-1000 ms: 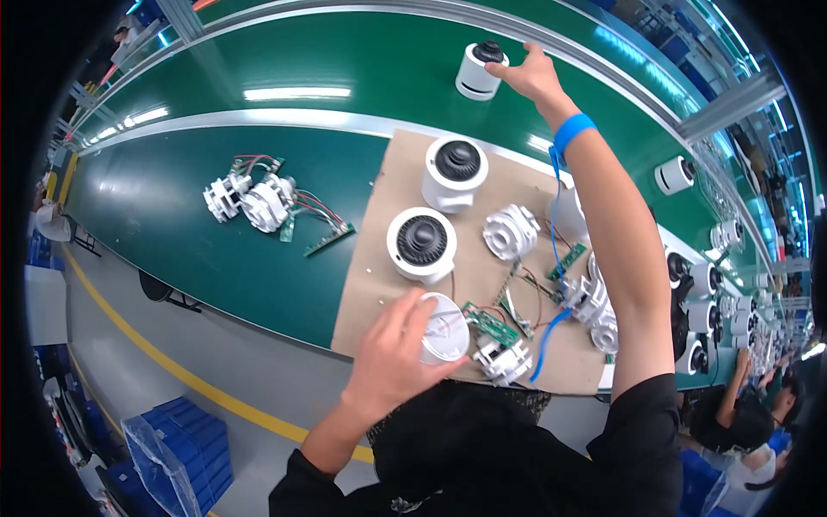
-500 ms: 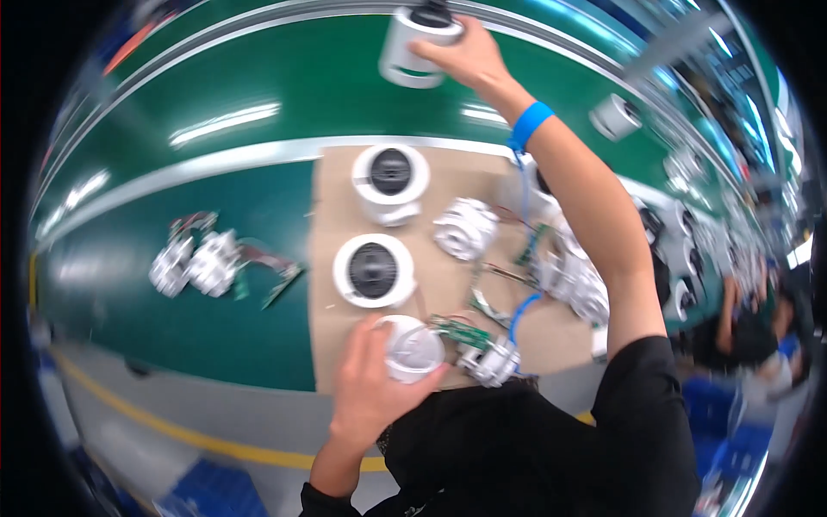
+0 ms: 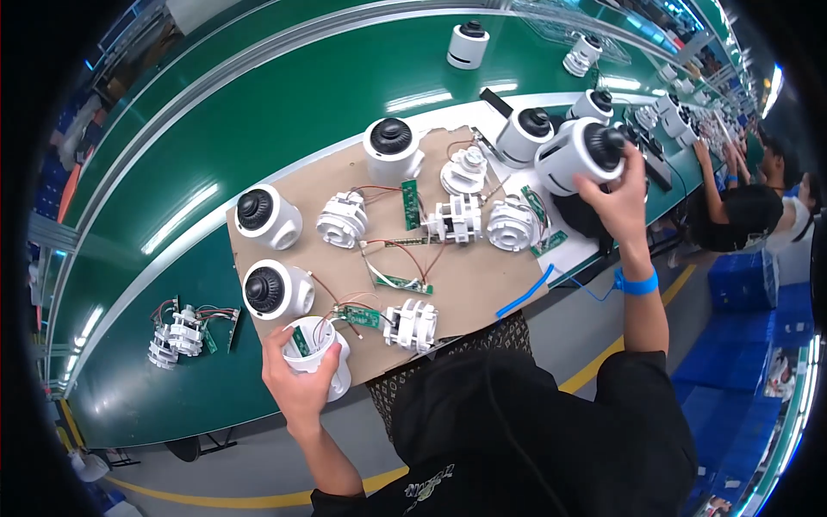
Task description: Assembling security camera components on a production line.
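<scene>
My left hand (image 3: 301, 379) wraps around an open white cup-shaped housing (image 3: 338, 366) at the near edge of the cardboard sheet. Inside its mouth a small green circuit board stands on edge, wires trailing out. Over at the right, my right hand (image 3: 616, 194) grips a white cylindrical housing (image 3: 573, 162) by its black ribbed end, thumb on the white side; the housing leans. Beside my left hand sits another black-topped housing (image 3: 274, 289). A white plastic core (image 3: 410, 325), wired to a green circuit board (image 3: 357, 315), lies just right of the cup.
Brown cardboard (image 3: 482, 293) carries several white cores, boards and housings. One housing (image 3: 468, 46) stands on the far green strip. Wired cores (image 3: 185, 332) lie on the green table at left. A blue cord (image 3: 525, 291) crosses the near edge. Another person (image 3: 745, 207) works at far right.
My right hand has moved from the far green strip to the right, and grips a housing there. A housing now stands on that strip. My left hand stays on the cup; the view has turned.
</scene>
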Motion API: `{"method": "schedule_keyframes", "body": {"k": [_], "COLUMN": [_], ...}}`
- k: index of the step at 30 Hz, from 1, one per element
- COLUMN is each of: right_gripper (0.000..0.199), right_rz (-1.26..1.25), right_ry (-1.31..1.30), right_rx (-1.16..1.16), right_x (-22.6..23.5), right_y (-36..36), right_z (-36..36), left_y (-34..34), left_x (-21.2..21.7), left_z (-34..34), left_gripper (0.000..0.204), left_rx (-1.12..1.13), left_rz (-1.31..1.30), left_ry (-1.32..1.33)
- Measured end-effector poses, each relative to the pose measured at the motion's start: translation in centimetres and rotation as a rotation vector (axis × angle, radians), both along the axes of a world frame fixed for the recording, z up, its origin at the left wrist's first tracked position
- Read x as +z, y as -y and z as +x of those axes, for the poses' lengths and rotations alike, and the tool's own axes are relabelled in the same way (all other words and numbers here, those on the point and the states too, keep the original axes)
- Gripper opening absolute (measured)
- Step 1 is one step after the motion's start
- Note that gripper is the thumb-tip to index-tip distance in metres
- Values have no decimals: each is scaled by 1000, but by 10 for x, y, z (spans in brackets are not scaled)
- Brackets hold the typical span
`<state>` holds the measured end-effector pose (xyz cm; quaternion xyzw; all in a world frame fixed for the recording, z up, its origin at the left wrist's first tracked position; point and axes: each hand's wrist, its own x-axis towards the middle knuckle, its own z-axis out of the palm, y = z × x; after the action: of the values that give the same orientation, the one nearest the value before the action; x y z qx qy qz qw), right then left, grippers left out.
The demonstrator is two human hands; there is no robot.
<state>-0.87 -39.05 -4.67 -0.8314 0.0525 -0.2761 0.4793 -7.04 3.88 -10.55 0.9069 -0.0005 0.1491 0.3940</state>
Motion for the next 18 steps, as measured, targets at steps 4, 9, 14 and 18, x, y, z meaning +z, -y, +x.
{"method": "schedule_keyframes", "body": {"k": [4, 9, 14, 18], "right_gripper": [75, 73, 72, 72], "right_rz": [-44, -159, -319, -292], "right_ry": [-139, -223, -106, -108], "right_rx": [-29, -41, -66, -70], "right_x": [-39, -60, -67, -65], "right_y": [13, 7, 9, 9], "right_z": [10, 39, 46, 42], "left_y": [-3, 1, -3, -3], "left_x": [-3, -1, -5, -2], "left_z": [-2, 0, -2, -1], "left_gripper": [49, 53, 51, 49], "left_rx": [-10, 5, 44, 39], "left_rz": [21, 13, 44, 46], "left_ry": [-19, -55, -90, -108]}}
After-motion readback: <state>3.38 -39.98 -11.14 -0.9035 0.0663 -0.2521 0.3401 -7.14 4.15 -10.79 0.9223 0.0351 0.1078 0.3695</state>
